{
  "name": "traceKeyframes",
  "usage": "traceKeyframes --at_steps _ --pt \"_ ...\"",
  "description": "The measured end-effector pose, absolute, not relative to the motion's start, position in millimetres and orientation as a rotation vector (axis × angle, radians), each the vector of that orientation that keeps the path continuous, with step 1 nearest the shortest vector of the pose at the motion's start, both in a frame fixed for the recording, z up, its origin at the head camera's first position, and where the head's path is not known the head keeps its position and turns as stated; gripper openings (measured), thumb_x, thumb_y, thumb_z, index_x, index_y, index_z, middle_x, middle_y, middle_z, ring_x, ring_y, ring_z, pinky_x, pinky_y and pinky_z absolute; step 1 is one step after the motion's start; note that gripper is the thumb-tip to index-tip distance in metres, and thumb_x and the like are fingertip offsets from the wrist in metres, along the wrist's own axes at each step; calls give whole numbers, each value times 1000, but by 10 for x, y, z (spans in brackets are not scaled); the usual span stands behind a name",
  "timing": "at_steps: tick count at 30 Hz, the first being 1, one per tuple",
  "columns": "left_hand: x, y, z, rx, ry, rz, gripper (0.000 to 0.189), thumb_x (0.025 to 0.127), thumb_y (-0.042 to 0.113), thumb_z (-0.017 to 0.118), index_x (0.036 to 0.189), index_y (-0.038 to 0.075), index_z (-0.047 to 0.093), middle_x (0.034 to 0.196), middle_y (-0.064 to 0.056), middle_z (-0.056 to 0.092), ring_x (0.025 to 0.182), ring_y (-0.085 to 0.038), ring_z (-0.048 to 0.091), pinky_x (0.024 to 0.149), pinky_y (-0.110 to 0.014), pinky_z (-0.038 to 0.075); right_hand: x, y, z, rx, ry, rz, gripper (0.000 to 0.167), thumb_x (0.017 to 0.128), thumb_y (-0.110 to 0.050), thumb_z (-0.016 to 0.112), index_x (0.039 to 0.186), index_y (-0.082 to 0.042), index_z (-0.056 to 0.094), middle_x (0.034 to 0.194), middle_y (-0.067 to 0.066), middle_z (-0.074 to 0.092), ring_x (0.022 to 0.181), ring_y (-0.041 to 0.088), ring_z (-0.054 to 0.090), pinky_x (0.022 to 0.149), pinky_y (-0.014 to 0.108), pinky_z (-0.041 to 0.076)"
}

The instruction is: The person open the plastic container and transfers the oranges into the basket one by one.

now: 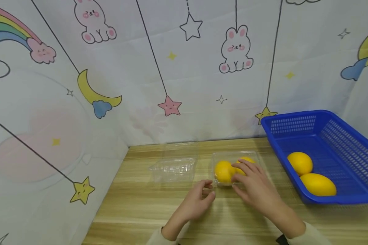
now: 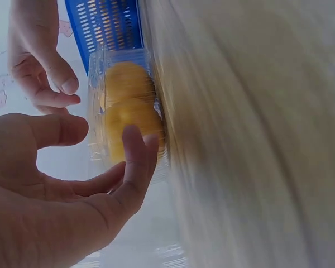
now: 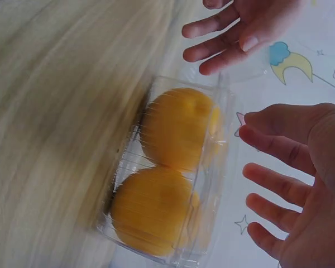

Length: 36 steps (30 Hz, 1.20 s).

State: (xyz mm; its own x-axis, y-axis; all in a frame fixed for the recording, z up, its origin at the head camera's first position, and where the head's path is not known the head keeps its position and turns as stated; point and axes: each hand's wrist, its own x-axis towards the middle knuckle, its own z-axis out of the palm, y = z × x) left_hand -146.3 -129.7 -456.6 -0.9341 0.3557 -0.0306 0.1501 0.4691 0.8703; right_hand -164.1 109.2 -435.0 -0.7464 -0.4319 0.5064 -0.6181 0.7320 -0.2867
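Note:
A clear plastic box (image 1: 215, 157) stands on the wooden table, with round yellow-orange fruits (image 1: 224, 172) inside; two show side by side through its ribbed wall in the right wrist view. Over the box's right part reaches my right hand (image 1: 259, 187), its fingers spread and bent a little, partly covering one fruit in the head view. In the right wrist view those fingers stay apart from the box and hold nothing. My left hand (image 1: 199, 200) hovers at the box's near left corner, fingers loosely curved and thumb apart, with nothing in its grasp.
A second clear plastic container (image 1: 173, 170) stands on the table to the left. On the right, a blue mesh basket (image 1: 319, 146) holds a round yellow fruit (image 1: 300, 163) and a longer one (image 1: 318, 184). A printed cloth (image 1: 199, 78) hangs behind the table.

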Motion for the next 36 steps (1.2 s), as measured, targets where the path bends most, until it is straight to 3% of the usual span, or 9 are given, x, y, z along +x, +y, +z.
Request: traceKeyframes --at_steps 3,9,17,36 --pt "-1524 -1287 -4585 382 2388 1552 41 109 20 57 143 -4 54 133 -21 63 117 -33 68 94 -45 59 -1667 1067 -4390 812 -2532 582 16 81 -9 91 85 -18 78 130 11 71 136 41 55 112 63 41" --pt "-1608 -1255 -4640 270 2250 1714 33 111 19 55 134 -3 59 122 -18 67 104 -25 69 80 -31 56 -1712 1014 -4447 832 -2514 552 14 79 -8 91 84 -15 81 128 10 72 136 41 57 112 60 42" --pt "-1690 -1175 -4733 125 2056 1889 26 111 18 55 125 -3 61 124 -18 72 92 -14 68 70 -24 49 -1750 969 -4478 822 -2507 552 16 77 -5 91 80 -14 79 124 8 73 135 39 58 110 59 45" --pt "-1699 -1116 -4765 30 1970 2012 17 107 16 58 116 2 62 122 -15 70 92 -14 64 74 -26 49 -1776 918 -4490 781 -2526 623 21 78 1 89 75 -13 73 115 7 72 134 38 57 108 60 47"
